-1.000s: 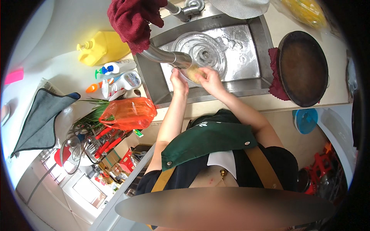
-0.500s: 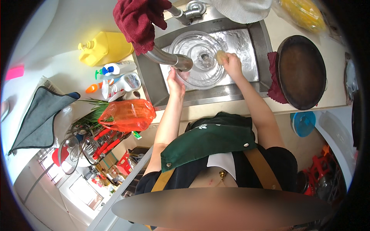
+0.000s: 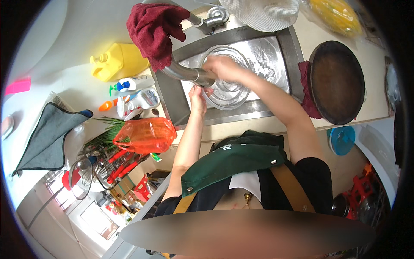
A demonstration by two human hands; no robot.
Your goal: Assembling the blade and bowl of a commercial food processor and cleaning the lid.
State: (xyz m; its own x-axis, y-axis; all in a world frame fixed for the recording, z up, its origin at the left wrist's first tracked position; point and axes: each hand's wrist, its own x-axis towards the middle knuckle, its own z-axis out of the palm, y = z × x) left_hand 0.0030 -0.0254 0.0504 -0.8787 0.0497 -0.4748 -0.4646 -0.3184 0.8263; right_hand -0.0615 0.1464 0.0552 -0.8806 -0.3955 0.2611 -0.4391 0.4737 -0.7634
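A clear round glass bowl [image 3: 235, 101] sits tilted in the steel sink [image 3: 276, 54], with water in and around it. My left hand [image 3: 198, 98] is closed on the bowl's near left rim, partly under the tap spout [image 3: 202, 77]. Over the bowl's left inner side, my right hand [image 3: 224, 68] is curled down. Its fingertips are partly hidden by the hand itself and the spout. The pale yellow sponge seen in it half a second ago does not show now.
A dark red cloth [image 3: 155, 32] drapes over the tap. Left of the sink stand a yellow jug [image 3: 123, 62], spray bottles [image 3: 144, 100] and an orange bag [image 3: 146, 134]. A dark round pan [image 3: 337, 82] rests on a red cloth at right. A white mesh cloth [image 3: 263, 13] lies behind.
My right hand has swept left across the bowl, from its right side to its left side near the spout. My left hand stays at the rim; the bowl sits slightly lower in the picture.
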